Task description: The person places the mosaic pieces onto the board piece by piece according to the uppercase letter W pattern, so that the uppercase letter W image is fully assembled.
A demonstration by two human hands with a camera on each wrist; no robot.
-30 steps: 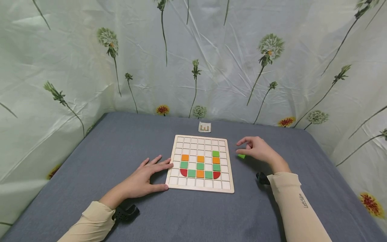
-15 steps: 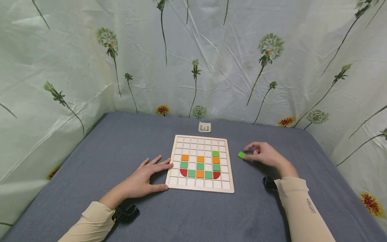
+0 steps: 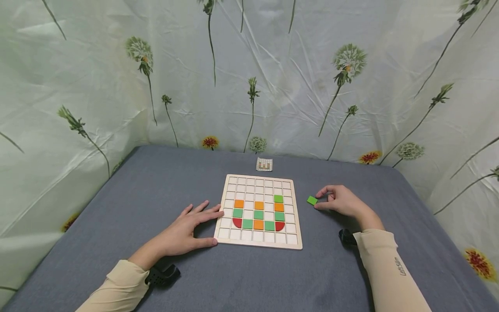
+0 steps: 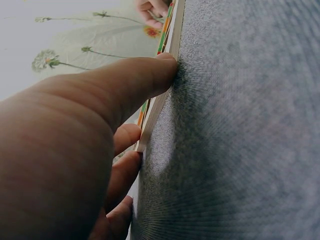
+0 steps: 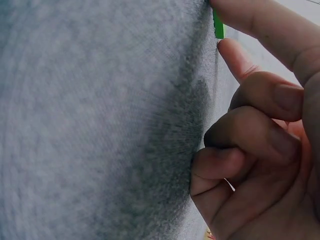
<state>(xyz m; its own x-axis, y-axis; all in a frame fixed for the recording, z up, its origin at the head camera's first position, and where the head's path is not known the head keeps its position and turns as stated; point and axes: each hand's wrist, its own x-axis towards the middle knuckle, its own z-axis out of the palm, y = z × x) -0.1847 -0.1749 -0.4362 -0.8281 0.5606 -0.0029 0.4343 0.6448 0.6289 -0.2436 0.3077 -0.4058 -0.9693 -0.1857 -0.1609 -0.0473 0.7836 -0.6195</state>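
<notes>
A pale wooden grid board (image 3: 244,235) lies on the cloth, bearing several green and orange square tiles and two red quarter-round tiles (image 3: 237,223). My left hand (image 3: 183,232) rests at its left side, fingers spread, fingertips and thumb touching the edge; the left wrist view shows the thumb (image 4: 145,75) against the board's side. To the right of the board, a loose bright green square tile (image 3: 312,200) lies on the cloth. My right hand (image 3: 342,203) has thumb and index fingertip at its edges, pinching it. The right wrist view shows the other fingers curled beneath.
A small card (image 3: 264,164) printed with a grid pattern lies behind the board. Grey-blue cloth (image 3: 249,277) covers the table. A flower-printed curtain (image 3: 230,99) hangs along the back and sides.
My right hand has drawn back to the right, uncovering the green tile, and its thumb and index finger have closed in on the tile's edges. The left hand and board keep still.
</notes>
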